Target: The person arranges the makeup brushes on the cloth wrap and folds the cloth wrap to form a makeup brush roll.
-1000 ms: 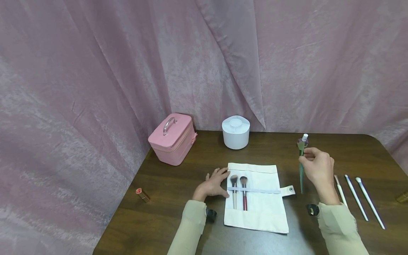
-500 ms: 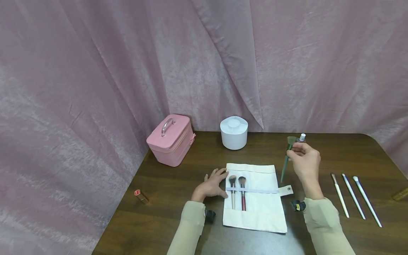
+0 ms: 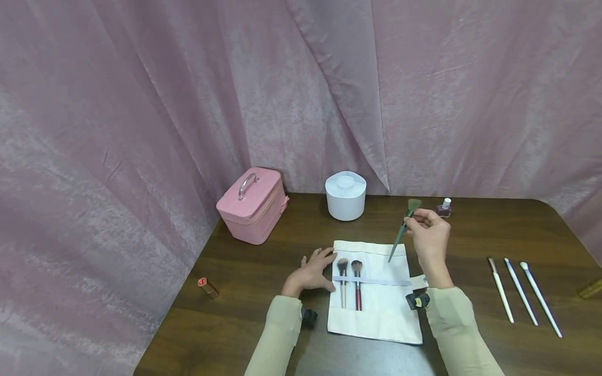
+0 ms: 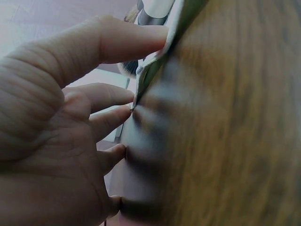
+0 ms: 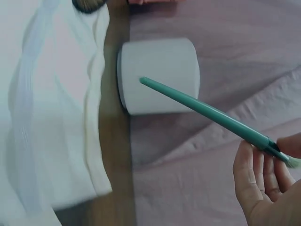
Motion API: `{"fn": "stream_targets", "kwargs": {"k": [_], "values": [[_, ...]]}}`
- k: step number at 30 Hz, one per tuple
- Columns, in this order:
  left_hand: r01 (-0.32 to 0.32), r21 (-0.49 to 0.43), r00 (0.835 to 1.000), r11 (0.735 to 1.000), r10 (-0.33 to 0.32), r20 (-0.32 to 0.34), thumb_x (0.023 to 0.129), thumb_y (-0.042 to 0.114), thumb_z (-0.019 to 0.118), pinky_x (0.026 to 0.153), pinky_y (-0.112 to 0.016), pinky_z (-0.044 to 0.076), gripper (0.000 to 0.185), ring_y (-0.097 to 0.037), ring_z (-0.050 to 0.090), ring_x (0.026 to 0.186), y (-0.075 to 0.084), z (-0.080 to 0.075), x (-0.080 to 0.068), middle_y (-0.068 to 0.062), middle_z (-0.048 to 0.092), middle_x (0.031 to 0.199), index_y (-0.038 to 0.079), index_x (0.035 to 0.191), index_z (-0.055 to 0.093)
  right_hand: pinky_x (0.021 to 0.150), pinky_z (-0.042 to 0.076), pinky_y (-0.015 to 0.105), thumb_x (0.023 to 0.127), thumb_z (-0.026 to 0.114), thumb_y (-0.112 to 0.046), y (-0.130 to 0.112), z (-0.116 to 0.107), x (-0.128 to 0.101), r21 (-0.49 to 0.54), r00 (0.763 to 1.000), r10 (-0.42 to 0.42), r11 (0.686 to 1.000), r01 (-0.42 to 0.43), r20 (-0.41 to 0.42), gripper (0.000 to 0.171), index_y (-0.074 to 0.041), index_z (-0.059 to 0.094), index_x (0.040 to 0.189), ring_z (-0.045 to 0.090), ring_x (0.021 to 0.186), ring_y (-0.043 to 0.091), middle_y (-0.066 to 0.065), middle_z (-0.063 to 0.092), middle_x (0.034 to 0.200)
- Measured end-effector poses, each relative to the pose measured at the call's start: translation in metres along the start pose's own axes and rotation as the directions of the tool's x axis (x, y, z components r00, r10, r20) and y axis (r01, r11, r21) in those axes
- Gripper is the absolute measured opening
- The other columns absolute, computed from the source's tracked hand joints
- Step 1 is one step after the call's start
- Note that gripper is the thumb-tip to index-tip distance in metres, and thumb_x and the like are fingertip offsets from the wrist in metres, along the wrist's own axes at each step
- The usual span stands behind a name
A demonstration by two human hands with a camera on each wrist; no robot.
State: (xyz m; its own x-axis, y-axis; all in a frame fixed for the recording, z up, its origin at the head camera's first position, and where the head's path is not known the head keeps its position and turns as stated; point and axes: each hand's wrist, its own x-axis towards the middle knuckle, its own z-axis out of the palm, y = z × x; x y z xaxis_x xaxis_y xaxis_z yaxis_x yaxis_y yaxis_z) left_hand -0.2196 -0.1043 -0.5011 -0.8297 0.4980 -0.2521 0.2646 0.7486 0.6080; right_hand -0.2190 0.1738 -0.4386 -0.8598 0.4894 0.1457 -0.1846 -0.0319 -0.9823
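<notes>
My right hand (image 3: 430, 235) pinches a green makeup brush (image 5: 207, 110) near its bristle end. The bristles point up and the tapered handle slants down over the upper right part of a white cloth brush roll (image 3: 376, 318). With fingers spread, my left hand (image 3: 311, 272) rests at the roll's left edge; in the left wrist view the thumb and fingertips touch that edge (image 4: 153, 59). Two makeup brushes lie side by side in the roll under its elastic band (image 3: 385, 281): one with a pale handle (image 3: 343, 292), one with a red handle (image 3: 359, 297).
Three light-handled brushes (image 3: 521, 292) lie on the table to the right. Behind stand a pink case (image 3: 251, 209), a white round container (image 3: 345, 201) and a small nail polish bottle (image 3: 444, 209). A lipstick (image 3: 208, 288) lies left, a gold tube (image 3: 590, 289) far right.
My right hand has carried the green brush leftward, from beside the roll to over its upper right part, and its handle now tilts more. The left hand has stayed at the roll's edge.
</notes>
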Motion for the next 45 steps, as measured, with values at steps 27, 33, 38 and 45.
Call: {"fn": "stream_targets", "kwargs": {"k": [27,33,38,45], "values": [[0.008,0.022,1.0,1.0,-0.008,0.003,0.08,0.016,0.085,0.117,-0.065,0.006,0.089,-0.031,0.011,0.153,-0.002,0.002,0.003,-0.004,0.026,0.165,0.011,0.156,0.04,0.069,0.06,0.03,0.095,0.06,0.004,0.044,0.024,-0.008,-0.064,0.934,0.273,0.962,-0.266,0.232,0.016,0.011,0.057,0.109,0.065,0.075,0.007,-0.001,0.063,0.084],[0.009,0.021,1.0,1.0,-0.009,0.006,0.08,0.016,0.085,0.117,-0.065,0.005,0.089,-0.031,0.01,0.154,-0.002,0.0,0.004,-0.003,0.025,0.165,0.012,0.157,0.039,0.07,0.059,0.029,0.097,0.059,0.001,0.045,0.024,-0.007,-0.135,0.923,0.276,0.96,-0.247,0.268,0.021,0.012,0.056,0.114,0.066,0.075,0.007,0.003,0.063,0.09],[0.011,0.028,1.0,1.0,-0.011,0.004,0.08,0.017,0.085,0.117,-0.065,0.006,0.089,-0.03,0.011,0.154,-0.002,0.0,0.004,-0.003,0.026,0.165,0.011,0.157,0.039,0.07,0.06,0.029,0.097,0.059,0.0,0.045,0.023,-0.006,-0.172,0.921,0.285,0.954,-0.246,0.267,0.022,0.012,0.056,0.115,0.065,0.074,0.007,0.008,0.064,0.094],[0.01,0.028,1.0,1.0,-0.01,-0.001,0.08,0.017,0.086,0.117,-0.065,0.007,0.089,-0.031,0.012,0.153,-0.002,0.002,0.003,-0.004,0.027,0.165,0.012,0.156,0.04,0.071,0.06,0.03,0.097,0.057,-0.001,0.047,0.024,-0.005,-0.238,0.902,0.324,0.936,-0.26,0.286,0.025,0.014,0.055,0.117,0.062,0.077,0.011,0.014,0.062,0.098]]}}
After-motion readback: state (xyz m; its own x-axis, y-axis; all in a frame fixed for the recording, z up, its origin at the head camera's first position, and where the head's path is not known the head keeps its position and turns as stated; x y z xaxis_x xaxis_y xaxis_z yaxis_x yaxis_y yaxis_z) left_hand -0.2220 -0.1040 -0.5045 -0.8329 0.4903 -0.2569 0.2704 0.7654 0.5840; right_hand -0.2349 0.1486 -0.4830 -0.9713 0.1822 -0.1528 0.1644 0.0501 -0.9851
